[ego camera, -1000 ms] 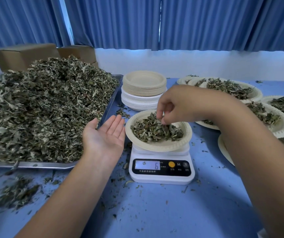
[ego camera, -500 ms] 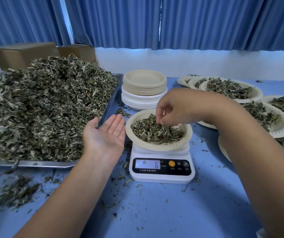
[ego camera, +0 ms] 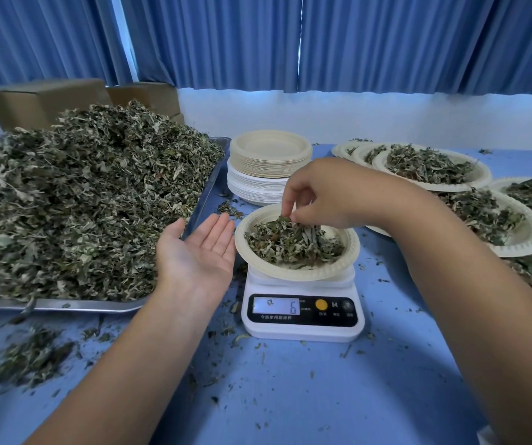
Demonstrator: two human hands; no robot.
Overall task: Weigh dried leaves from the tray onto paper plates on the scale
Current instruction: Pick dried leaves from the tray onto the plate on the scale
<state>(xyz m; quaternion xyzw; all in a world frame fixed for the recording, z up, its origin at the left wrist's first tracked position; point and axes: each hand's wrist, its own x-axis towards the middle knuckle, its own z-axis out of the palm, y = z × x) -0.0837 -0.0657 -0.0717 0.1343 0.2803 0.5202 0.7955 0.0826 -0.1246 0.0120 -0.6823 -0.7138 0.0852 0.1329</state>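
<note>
A white digital scale [ego camera: 303,313] stands on the blue table, its display reading 6. On it sits a paper plate [ego camera: 349,252] holding a small heap of dried leaves [ego camera: 290,244]. My right hand [ego camera: 319,195] hovers over the plate's far side, fingertips pinching a few leaves at the top of the heap. My left hand [ego camera: 197,252] lies palm up, fingers straight, just left of the plate beside the tray's corner, holding nothing. A big metal tray [ego camera: 205,194] heaped with dried leaves [ego camera: 75,207] fills the left.
A stack of unused paper plates [ego camera: 269,165] stands behind the scale. Several filled plates [ego camera: 431,167] crowd the right side. Cardboard boxes [ego camera: 43,99] sit behind the tray. Loose leaf scraps [ego camera: 30,358] litter the table at front left.
My right hand has shifted slightly left over the plate and its fingertips have closed on a few leaves. The left hand stays palm up. The scale still reads 6.
</note>
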